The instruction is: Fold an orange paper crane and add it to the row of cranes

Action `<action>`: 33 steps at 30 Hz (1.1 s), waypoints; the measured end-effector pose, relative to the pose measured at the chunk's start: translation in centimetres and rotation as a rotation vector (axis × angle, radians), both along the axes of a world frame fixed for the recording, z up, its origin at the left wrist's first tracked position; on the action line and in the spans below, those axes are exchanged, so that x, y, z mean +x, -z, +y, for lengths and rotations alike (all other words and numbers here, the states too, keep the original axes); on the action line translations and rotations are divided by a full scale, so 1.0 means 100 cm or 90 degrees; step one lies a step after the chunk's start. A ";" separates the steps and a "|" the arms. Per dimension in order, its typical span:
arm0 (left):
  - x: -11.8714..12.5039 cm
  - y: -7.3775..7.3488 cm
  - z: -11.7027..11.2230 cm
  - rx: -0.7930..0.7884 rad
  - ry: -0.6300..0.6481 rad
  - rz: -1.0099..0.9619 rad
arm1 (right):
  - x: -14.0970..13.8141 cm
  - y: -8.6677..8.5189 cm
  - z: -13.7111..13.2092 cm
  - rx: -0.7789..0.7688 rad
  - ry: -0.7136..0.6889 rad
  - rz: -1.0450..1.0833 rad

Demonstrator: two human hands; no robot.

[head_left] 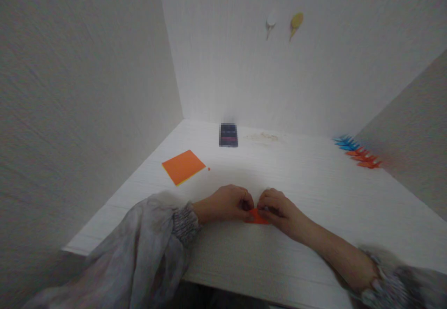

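Observation:
A small piece of orange paper (257,217) lies low on the white table, between my two hands. My left hand (228,203) has its fingers curled and pinched at the paper's left side. From the right, my right hand (279,210) pinches the paper's other side with thumb and fingers. Parts of the paper are hidden under the fingers, so its full folded shape does not show. To the left rests a stack of square orange paper (184,167) with a yellow edge showing beneath. A tiny orange scrap (208,169) sits beside the stack's right corner.
Near the back wall stands a dark, pixelated box-like object (228,135). At the right edge are a row of blue folded paper pieces (347,143) and orange folded paper pieces (365,157). A white hook (271,20) and a yellow hook (296,21) are on the wall.

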State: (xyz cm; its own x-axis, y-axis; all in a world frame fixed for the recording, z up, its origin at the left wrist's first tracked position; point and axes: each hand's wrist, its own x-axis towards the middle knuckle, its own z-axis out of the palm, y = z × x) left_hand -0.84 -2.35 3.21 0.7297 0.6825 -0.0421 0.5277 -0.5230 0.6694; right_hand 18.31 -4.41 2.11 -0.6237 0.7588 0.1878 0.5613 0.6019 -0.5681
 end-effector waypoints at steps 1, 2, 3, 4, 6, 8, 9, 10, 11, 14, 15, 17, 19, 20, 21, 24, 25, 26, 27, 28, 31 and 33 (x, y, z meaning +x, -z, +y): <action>0.000 0.000 0.000 -0.002 0.000 0.002 | 0.000 0.000 0.000 -0.002 0.000 0.001; 0.000 -0.001 0.000 -0.006 -0.002 0.006 | 0.000 0.000 0.000 -0.005 0.003 0.001; 0.000 -0.001 0.000 -0.008 -0.004 0.011 | 0.000 -0.001 0.000 -0.011 0.007 -0.001; 0.000 -0.001 0.000 -0.010 -0.006 0.014 | 0.000 -0.002 -0.001 -0.017 0.014 -0.002; 0.000 -0.001 0.000 -0.012 -0.010 0.016 | 0.000 -0.003 -0.001 -0.027 0.022 -0.004; 0.000 0.000 0.000 -0.012 -0.012 0.016 | 0.000 -0.003 -0.001 -0.025 0.022 -0.006; 0.000 0.000 0.001 -0.015 -0.011 0.018 | 0.000 -0.003 -0.001 -0.020 0.019 -0.007; 0.000 0.001 0.001 -0.017 -0.009 0.021 | 0.000 -0.003 -0.001 -0.015 0.014 -0.009; 0.001 0.001 0.001 -0.018 -0.007 0.022 | -0.001 -0.002 0.000 -0.011 0.011 -0.011; 0.000 0.001 0.001 -0.022 -0.004 0.005 | -0.001 -0.002 0.000 -0.006 0.016 -0.017; 0.000 0.001 0.001 -0.023 -0.003 -0.010 | -0.001 -0.002 0.001 -0.010 0.023 -0.014; -0.001 0.001 0.000 -0.032 -0.008 -0.042 | 0.001 -0.001 0.001 -0.033 0.042 0.003; -0.002 0.002 0.000 -0.057 -0.021 -0.068 | 0.003 0.001 0.001 -0.078 0.064 0.038; -0.002 0.003 0.000 -0.074 -0.026 -0.079 | 0.005 0.002 0.001 -0.098 0.078 0.060; -0.003 0.003 0.000 -0.084 -0.025 -0.088 | 0.006 0.002 0.001 -0.106 0.090 0.081; -0.003 0.004 -0.001 -0.012 -0.008 -0.107 | 0.008 0.000 -0.002 -0.011 0.089 0.117; -0.003 0.004 -0.001 0.040 -0.008 -0.112 | 0.008 -0.001 -0.003 0.046 0.065 0.118; -0.003 0.005 -0.001 0.090 -0.010 -0.114 | 0.009 -0.003 -0.004 0.103 0.034 0.109; -0.003 0.005 -0.001 0.130 -0.014 -0.115 | 0.009 -0.004 -0.005 0.156 0.003 0.094; -0.003 0.006 -0.001 0.156 -0.016 -0.116 | 0.009 -0.005 -0.005 0.204 -0.024 0.075; -0.004 0.009 0.000 0.183 -0.007 -0.109 | 0.010 -0.004 -0.006 0.294 -0.072 0.016; -0.004 0.010 0.001 0.186 0.004 -0.104 | 0.011 -0.002 -0.005 0.306 -0.093 -0.001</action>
State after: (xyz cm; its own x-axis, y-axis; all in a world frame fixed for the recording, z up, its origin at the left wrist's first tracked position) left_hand -1.28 -2.30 2.17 0.7146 0.6442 0.2726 0.4225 -0.7081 0.5657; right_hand 19.36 -4.91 2.33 -0.7175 0.4920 0.4931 0.4525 0.8674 -0.2070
